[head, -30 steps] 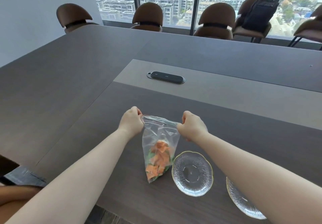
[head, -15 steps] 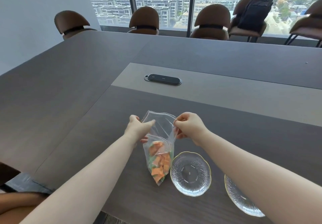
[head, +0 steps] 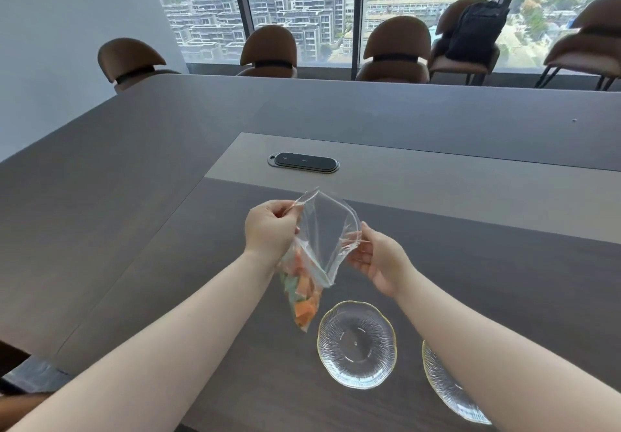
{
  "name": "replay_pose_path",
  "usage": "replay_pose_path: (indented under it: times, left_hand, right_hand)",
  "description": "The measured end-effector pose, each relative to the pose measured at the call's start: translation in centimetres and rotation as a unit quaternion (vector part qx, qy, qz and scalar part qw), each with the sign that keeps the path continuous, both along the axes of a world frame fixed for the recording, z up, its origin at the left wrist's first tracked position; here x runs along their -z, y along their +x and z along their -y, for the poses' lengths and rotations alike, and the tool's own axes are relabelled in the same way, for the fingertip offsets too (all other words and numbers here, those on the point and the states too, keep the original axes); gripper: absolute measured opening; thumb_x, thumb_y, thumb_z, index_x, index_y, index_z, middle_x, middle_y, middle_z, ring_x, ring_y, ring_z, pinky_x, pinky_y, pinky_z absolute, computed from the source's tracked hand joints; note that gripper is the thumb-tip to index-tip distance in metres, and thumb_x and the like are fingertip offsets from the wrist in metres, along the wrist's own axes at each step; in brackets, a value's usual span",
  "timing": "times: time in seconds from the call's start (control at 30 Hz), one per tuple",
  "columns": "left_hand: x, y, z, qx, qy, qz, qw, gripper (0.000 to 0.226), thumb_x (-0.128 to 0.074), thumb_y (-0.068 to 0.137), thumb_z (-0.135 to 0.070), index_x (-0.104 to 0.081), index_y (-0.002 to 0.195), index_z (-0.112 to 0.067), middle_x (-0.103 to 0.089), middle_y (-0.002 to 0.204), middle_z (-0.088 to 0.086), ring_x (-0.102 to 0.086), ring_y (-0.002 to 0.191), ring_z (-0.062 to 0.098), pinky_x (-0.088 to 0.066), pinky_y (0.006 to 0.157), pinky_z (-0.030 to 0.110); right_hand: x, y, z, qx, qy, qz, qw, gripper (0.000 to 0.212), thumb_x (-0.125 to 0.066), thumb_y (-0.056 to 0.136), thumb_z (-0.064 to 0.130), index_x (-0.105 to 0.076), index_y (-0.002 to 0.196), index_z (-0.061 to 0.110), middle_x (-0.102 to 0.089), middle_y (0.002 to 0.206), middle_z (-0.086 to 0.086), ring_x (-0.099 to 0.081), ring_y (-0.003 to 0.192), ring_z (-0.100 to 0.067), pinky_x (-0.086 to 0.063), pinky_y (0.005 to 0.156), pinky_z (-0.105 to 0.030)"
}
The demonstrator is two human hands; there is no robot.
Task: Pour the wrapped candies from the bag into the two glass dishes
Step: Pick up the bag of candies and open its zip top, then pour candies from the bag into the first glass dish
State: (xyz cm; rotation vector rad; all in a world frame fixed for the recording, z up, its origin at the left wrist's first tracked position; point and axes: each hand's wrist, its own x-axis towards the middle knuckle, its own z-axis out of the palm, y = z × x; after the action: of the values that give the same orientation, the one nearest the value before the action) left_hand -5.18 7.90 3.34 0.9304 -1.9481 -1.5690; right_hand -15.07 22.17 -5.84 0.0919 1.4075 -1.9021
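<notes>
A clear plastic bag point(head: 322, 233) hangs above the table, its mouth pulled open at the top. Orange and green wrapped candies point(head: 302, 294) sit in its lower end. My left hand point(head: 270, 228) pinches the left edge of the mouth. My right hand point(head: 376, 258) holds the right edge with thumb and fingertips, palm facing up. A ribbed glass dish with a gold rim point(head: 357, 344) lies empty just right of the bag's bottom. A second glass dish point(head: 447, 388) lies further right, partly hidden by my right forearm.
The dark wooden conference table point(head: 134, 230) has a black oval power panel point(head: 303, 162) set in a lighter strip beyond my hands. Brown chairs point(head: 396, 48) line the far edge by the windows. One chair carries a black backpack point(head: 475, 30).
The bag's mouth has gone from stretched shut to pulled open. Both hands lifted the bag higher and away from the dishes. The bag now tilts, candies toward the lower left.
</notes>
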Motion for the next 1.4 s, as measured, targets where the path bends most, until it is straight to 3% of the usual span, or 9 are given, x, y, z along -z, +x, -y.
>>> replay_pose_path:
  times: [0.23,0.4,0.5,0.57,0.93,1.07,1.23,1.3,1.4]
  left_hand:
    - [-3.9,-3.1,-2.2,0.055,0.038,-0.060,0.996,0.019,-0.069,0.080,-0.015,-0.069,0.062,-0.021,-0.057,0.056,0.001,-0.046,0.039,0.004,-0.042,0.049,0.018]
    - [-5.0,-3.8,-3.3,0.097,0.036,-0.056,0.993,0.009,-0.069,0.081,-0.016,-0.069,0.073,-0.019,-0.060,0.062,-0.001,-0.045,0.037,0.001,-0.038,0.040,0.013]
    - [-4.4,-3.7,-3.9,0.119,0.042,-0.047,0.991,0.006,-0.070,0.081,-0.016,-0.070,0.075,-0.018,-0.061,0.065,0.000,-0.045,0.038,0.001,-0.038,0.040,0.012]
    - [-3.6,-3.6,-3.8,0.125,0.046,-0.036,0.990,0.005,-0.070,0.081,-0.016,-0.070,0.076,-0.017,-0.061,0.065,0.000,-0.044,0.038,0.002,-0.036,0.038,0.011]
    - [4.6,-1.3,-0.5,0.142,0.026,0.115,0.983,0.003,-0.073,0.079,-0.019,-0.072,0.076,-0.020,-0.066,0.050,-0.014,-0.048,0.042,0.000,-0.039,0.042,0.012]
    - [7.4,-1.5,-0.5,0.147,0.017,0.151,0.977,0.008,-0.072,0.079,-0.015,-0.071,0.073,-0.020,-0.066,0.047,-0.017,-0.051,0.042,-0.004,-0.041,0.045,0.010]
    - [10.3,-1.1,-0.3,0.166,-0.008,0.227,0.960,0.015,-0.075,0.075,-0.013,-0.068,0.065,-0.021,-0.065,0.060,-0.007,-0.054,0.054,0.003,-0.046,0.059,0.014]
    - [11.7,-0.7,-0.4,0.183,-0.019,0.267,0.946,0.022,-0.076,0.073,-0.012,-0.066,0.058,-0.026,-0.065,0.053,-0.014,-0.055,0.058,0.004,-0.047,0.066,0.018]
    - [13.8,0.3,-1.0,0.203,-0.022,0.325,0.923,0.019,-0.078,0.068,-0.016,-0.068,0.052,-0.019,-0.057,0.038,-0.016,-0.047,0.044,-0.002,-0.043,0.055,0.020]
  right_hand:
    - [4.3,-1.2,-1.7,-0.008,0.102,0.011,0.995,0.033,-0.048,0.095,0.042,-0.061,0.101,0.012,-0.063,0.101,-0.006,-0.057,0.088,-0.018,-0.045,0.087,-0.034]
    - [4.8,-2.0,-2.8,-0.075,0.002,0.152,0.986,0.061,-0.040,0.086,0.069,-0.066,0.114,0.022,-0.071,0.084,-0.006,-0.067,0.065,-0.022,-0.054,0.056,-0.032]
    - [6.3,-2.5,-3.8,-0.062,-0.059,0.194,0.977,0.079,-0.042,0.078,0.078,-0.056,0.133,0.023,-0.059,0.135,-0.008,-0.059,0.117,-0.030,-0.041,0.106,-0.047]
    - [6.7,-2.3,-5.1,-0.078,-0.075,0.212,0.971,0.074,-0.041,0.084,0.071,-0.054,0.135,0.019,-0.054,0.141,-0.009,-0.050,0.129,-0.031,-0.032,0.114,-0.048]
    - [8.5,-4.1,-11.7,-0.127,0.032,0.195,0.972,0.061,-0.059,0.076,0.060,-0.066,0.111,0.011,-0.072,0.102,-0.013,-0.070,0.088,-0.030,-0.057,0.076,-0.042]
    - [9.1,-4.3,-12.3,-0.135,0.033,0.184,0.973,0.056,-0.056,0.085,0.052,-0.064,0.118,0.009,-0.067,0.119,-0.016,-0.062,0.110,-0.033,-0.048,0.099,-0.049]
    - [8.9,-4.3,-12.4,-0.098,0.092,0.043,0.990,0.049,-0.067,0.084,0.031,-0.056,0.112,-0.007,-0.067,0.093,-0.017,-0.069,0.073,-0.027,-0.058,0.069,-0.042]
    - [8.6,-4.1,-12.5,-0.049,0.133,0.013,0.990,0.041,-0.073,0.081,0.027,-0.049,0.103,0.002,-0.064,0.090,-0.015,-0.068,0.067,-0.025,-0.059,0.058,-0.040]
    - [8.3,-4.0,-12.5,-0.026,0.164,-0.035,0.985,0.034,-0.076,0.078,0.022,-0.043,0.086,0.015,-0.060,0.081,-0.011,-0.065,0.062,-0.024,-0.058,0.056,-0.039]
